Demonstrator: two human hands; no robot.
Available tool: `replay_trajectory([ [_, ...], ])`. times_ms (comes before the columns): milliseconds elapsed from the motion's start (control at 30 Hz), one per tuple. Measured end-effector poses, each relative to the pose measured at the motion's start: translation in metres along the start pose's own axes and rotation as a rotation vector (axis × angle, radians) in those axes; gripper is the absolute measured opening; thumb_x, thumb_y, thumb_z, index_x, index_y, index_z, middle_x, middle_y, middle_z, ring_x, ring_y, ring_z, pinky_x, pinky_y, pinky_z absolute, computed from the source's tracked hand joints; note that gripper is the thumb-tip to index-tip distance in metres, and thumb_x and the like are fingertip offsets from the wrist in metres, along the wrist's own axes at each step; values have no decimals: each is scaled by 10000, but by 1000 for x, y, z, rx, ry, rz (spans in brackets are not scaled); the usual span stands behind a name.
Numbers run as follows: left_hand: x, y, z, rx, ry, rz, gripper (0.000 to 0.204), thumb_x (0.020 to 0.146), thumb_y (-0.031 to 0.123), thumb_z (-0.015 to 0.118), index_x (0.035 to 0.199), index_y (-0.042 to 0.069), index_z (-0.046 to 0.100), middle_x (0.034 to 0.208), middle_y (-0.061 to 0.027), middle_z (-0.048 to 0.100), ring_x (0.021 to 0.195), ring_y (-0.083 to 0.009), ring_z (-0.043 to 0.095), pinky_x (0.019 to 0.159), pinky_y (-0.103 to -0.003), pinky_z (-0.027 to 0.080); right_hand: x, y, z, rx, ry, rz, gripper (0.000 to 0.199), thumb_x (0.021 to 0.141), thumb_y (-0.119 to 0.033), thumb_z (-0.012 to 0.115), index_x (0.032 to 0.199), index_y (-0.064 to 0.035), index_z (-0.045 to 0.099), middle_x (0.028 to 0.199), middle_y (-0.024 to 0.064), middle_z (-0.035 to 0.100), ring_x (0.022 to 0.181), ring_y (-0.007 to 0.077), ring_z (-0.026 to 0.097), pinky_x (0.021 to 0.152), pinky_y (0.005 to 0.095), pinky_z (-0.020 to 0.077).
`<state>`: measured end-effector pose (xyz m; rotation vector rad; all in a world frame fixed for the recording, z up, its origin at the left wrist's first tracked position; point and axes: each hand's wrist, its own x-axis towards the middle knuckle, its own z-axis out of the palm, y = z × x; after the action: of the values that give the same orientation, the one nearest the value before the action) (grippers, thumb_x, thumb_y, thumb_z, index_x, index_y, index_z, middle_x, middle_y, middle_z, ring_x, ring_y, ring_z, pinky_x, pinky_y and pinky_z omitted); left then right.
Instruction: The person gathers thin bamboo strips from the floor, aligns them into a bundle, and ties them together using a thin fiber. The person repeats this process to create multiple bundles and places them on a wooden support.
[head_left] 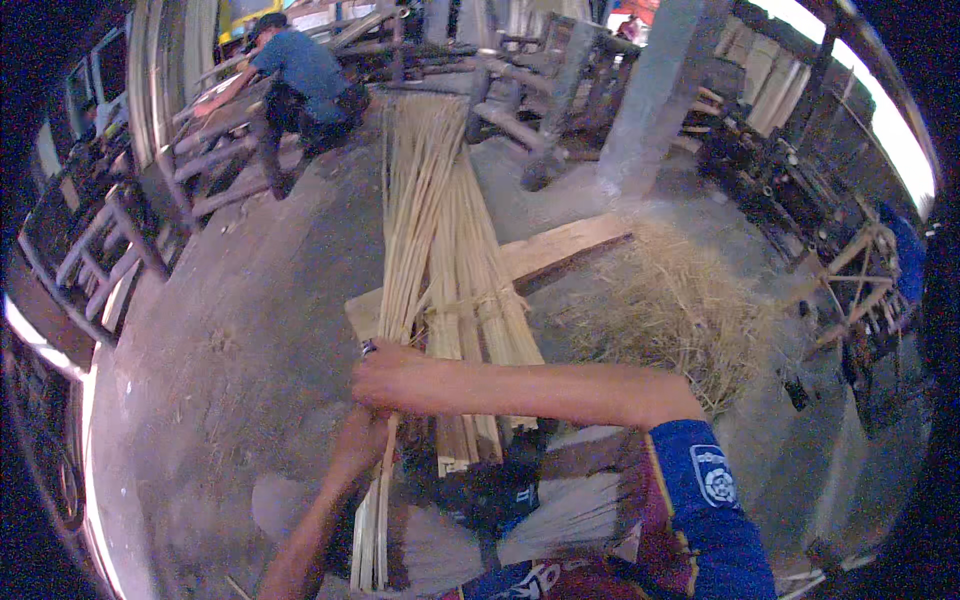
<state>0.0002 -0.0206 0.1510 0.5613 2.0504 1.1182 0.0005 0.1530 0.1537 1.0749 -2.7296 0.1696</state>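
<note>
A long bundle of thin pale bamboo strips (425,190) runs away from me over a wooden plank (560,245) on the floor. My right hand (385,378) reaches across to the left and holds a small metal-tipped tool against the strips. My left hand (358,440) lies just below it, closed around a thin sheaf of strips (372,530) that runs down toward me. A shorter tied bundle (490,300) lies beside it on the right.
A heap of fine shavings (680,310) sits at the right. Another person (300,75) in a blue shirt crouches at the far left among wooden frames (110,240). A concrete post (650,95) stands behind. More wooden frames (860,280) are at the right.
</note>
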Motion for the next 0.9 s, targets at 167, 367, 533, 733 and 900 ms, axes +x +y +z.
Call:
replay_trajectory([
  [167,29,-61,21,185,214,219,615,983,538,398,1099,-35,590,871,-257,667,753,-409,669,696,-496,501,-25,15,-19,-5,229,-245,203,778,-207,609,964,-129,591,921,71,585,910,271,599,832,455,472],
  [367,20,-40,25,238,381,265,530,992,429,442,1015,-77,602,806,-316,641,764,-484,639,721,-550,487,-41,15,-34,-211,-65,37,212,866,-180,586,1045,-67,598,989,112,590,861,319,629,783,432,509],
  [533,7,-23,9,242,187,95,568,977,481,448,1137,-48,580,1035,-300,644,960,-452,634,822,-511,495,-42,-9,-36,40,-625,400,154,895,-152,573,948,-17,624,874,162,626,813,374,625,723,470,506],
  [733,12,-30,20,264,273,182,407,972,333,516,952,-69,573,773,-319,623,737,-505,614,645,-560,494,-10,8,-34,556,-18,205,210,950,-205,559,900,-7,607,820,200,632,786,397,620,679,482,481],
  [900,16,-37,19,202,293,159,394,968,314,525,963,-78,563,731,-329,610,712,-501,617,627,-556,491,-4,12,-30,203,-228,512,209,934,-220,580,919,-12,592,804,199,632,772,400,629,678,471,494],
])
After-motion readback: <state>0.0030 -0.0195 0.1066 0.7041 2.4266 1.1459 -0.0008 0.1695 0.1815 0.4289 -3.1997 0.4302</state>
